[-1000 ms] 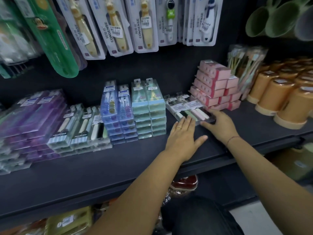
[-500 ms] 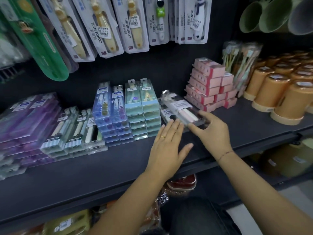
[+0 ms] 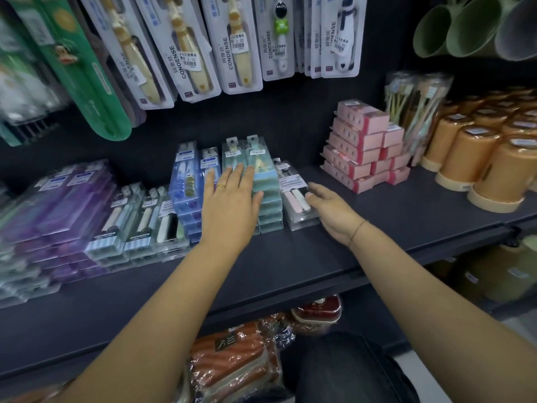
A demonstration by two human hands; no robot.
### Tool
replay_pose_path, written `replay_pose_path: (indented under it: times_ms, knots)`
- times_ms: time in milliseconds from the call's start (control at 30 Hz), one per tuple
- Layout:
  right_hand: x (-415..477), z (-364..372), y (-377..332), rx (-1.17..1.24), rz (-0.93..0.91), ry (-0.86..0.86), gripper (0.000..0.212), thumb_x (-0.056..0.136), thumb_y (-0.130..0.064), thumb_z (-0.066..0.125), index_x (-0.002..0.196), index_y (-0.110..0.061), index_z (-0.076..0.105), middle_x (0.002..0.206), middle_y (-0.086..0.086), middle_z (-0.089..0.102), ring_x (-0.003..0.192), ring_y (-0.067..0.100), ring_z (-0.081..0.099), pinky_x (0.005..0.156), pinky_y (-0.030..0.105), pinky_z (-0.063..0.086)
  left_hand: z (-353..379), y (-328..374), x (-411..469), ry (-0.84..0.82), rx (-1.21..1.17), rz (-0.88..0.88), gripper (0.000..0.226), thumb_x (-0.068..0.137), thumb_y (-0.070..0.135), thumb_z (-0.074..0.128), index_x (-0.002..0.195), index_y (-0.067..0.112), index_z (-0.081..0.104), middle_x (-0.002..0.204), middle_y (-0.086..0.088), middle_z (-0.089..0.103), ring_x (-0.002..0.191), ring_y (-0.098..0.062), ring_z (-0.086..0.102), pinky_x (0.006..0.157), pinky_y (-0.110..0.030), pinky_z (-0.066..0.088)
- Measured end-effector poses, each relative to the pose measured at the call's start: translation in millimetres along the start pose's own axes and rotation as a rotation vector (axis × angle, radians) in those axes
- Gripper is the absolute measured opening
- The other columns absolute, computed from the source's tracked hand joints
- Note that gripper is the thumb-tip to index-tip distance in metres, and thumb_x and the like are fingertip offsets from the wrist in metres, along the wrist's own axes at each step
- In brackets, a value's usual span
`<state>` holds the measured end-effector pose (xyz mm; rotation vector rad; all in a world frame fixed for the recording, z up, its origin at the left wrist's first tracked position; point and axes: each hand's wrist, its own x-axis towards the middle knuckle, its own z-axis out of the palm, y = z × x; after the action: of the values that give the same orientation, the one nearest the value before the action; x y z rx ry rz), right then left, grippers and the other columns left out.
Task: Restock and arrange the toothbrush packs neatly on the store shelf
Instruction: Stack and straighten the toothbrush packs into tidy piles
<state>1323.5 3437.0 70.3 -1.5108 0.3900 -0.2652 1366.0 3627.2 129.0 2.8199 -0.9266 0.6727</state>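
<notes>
A stack of clear soft-toothbrush packs (image 3: 294,202) lies on the dark shelf (image 3: 290,257), pressed against the right side of the teal pack stack (image 3: 268,184). My right hand (image 3: 331,210) touches the clear stack's right edge with extended fingers. My left hand (image 3: 229,205) lies flat with straight fingers over the teal stack and the blue pack stack (image 3: 186,181) beside it. More clear packs (image 3: 139,225) and purple packs (image 3: 58,205) are stacked further left.
Pink boxes (image 3: 360,146) are piled to the right of the clear stack, with orange cups (image 3: 479,158) beyond them. Carded toothbrushes (image 3: 186,48) hang above, and green cups (image 3: 465,24) hang at the top right. Wrapped goods (image 3: 232,365) sit on the lower shelf.
The clear pack went from lying askew near the pink boxes to lying straight against the teal stack. My left hand rose from the shelf onto the teal and blue stacks.
</notes>
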Motion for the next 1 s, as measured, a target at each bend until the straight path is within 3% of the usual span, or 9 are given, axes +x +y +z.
replay_pose_path:
  times_ms: [100, 167, 333, 467, 633, 733, 800, 900, 1000]
  knots:
    - [5.7, 12.1, 1.1, -0.031, -0.034, -0.024, 0.027, 0.104, -0.005, 0.037, 0.125, -0.016, 0.051, 0.113, -0.005, 0.06, 0.092, 0.004, 0.059, 0.074, 0.013, 0.05, -2.2, 0.0, -0.3, -0.002, -0.068, 0.002, 0.052, 0.106, 0.033, 0.031, 0.154, 0.012, 0.025, 0.16, -0.007, 0.027, 0.148, -0.023, 0.021, 0.121, -0.037, 0.003]
    - [8.6, 13.9, 2.8, -0.059, -0.048, -0.03, 0.027, 0.104, -0.007, 0.037, 0.123, -0.018, 0.052, 0.11, -0.008, 0.061, 0.097, 0.006, 0.059, 0.086, 0.02, 0.049, -3.5, 1.3, -1.2, -0.011, -0.095, -0.005, 0.052, 0.106, 0.033, 0.03, 0.154, 0.011, 0.025, 0.16, -0.008, 0.026, 0.148, -0.024, 0.02, 0.121, -0.035, 0.006]
    - [10.4, 15.5, 0.2, -0.072, -0.065, -0.006, 0.028, 0.104, -0.008, 0.038, 0.127, -0.017, 0.051, 0.111, -0.009, 0.06, 0.105, 0.009, 0.057, 0.089, 0.019, 0.046, -2.7, 2.5, -0.9, -0.038, -0.129, -0.018, 0.054, 0.106, 0.035, 0.03, 0.154, 0.012, 0.022, 0.161, -0.007, 0.023, 0.149, -0.024, 0.017, 0.121, -0.034, 0.01]
    - [9.2, 17.5, 0.3, -0.057, -0.051, -0.006, 0.035, 0.105, -0.012, 0.039, 0.139, -0.01, 0.046, 0.131, 0.0, 0.057, 0.123, 0.017, 0.053, 0.108, 0.034, 0.041, 1.3, 0.8, -0.3, -0.019, -0.147, -0.026, 0.057, 0.105, 0.038, 0.033, 0.154, 0.01, 0.024, 0.161, -0.008, 0.023, 0.15, -0.023, 0.016, 0.122, -0.035, 0.006]
    - [-6.7, -0.5, -2.0, -0.097, -0.108, 0.135, 0.044, 0.103, -0.027, 0.045, 0.144, -0.011, 0.043, 0.144, 0.0, 0.047, 0.134, 0.012, 0.041, 0.111, 0.025, 0.03, 1.6, 25.1, -9.9, 0.191, -0.307, 0.135, 0.058, 0.1, 0.04, 0.032, 0.148, 0.006, 0.036, 0.156, -0.011, 0.034, 0.148, -0.023, 0.022, 0.122, -0.035, 0.006]
    - [-18.8, -45.5, -4.0, -0.098, -0.282, 0.408, 0.017, 0.099, -0.023, 0.053, 0.104, -0.023, 0.069, 0.112, 0.0, 0.067, 0.111, 0.018, 0.06, 0.1, 0.033, 0.046, 3.8, 62.6, -13.5, 0.061, -0.553, 0.193, 0.059, 0.102, 0.043, 0.035, 0.152, 0.013, 0.03, 0.16, -0.002, 0.026, 0.148, -0.015, 0.016, 0.121, -0.026, 0.004]
    - [-20.8, -81.8, -10.4, -0.071, -0.337, 0.606, 0.019, 0.097, -0.019, 0.054, 0.085, -0.028, 0.066, 0.099, 0.002, 0.067, 0.097, 0.017, 0.06, 0.089, 0.032, 0.048, 12.1, 89.6, -13.1, -0.064, -0.733, 0.164, 0.059, 0.103, 0.041, 0.039, 0.154, 0.017, 0.024, 0.162, 0.003, 0.017, 0.149, -0.01, 0.011, 0.121, -0.025, 0.007]
    - [-8.3, -128.9, -21.4, -0.027, -0.288, 0.697, 0.01, 0.099, -0.022, 0.052, 0.101, -0.021, 0.062, 0.12, 0.005, 0.06, 0.104, 0.011, 0.053, 0.087, 0.023, 0.041, 26.7, 127.4, -1.6, -0.27, -1.026, 0.013, 0.065, 0.102, 0.041, 0.042, 0.157, 0.021, 0.013, 0.164, 0.008, 0.008, 0.148, -0.005, 0.006, 0.119, -0.022, 0.007]
    - [20.6, -163.1, -14.9, -0.079, -0.167, 0.613, 0.033, 0.102, -0.029, 0.047, 0.13, -0.014, 0.055, 0.13, 0.0, 0.053, 0.116, 0.012, 0.048, 0.097, 0.026, 0.037, 41.7, 155.2, 20.5, -0.398, -1.17, -0.162, 0.072, 0.102, 0.043, 0.044, 0.157, 0.023, 0.004, 0.164, 0.008, 0.001, 0.149, -0.007, 0.004, 0.121, -0.027, 0.008]
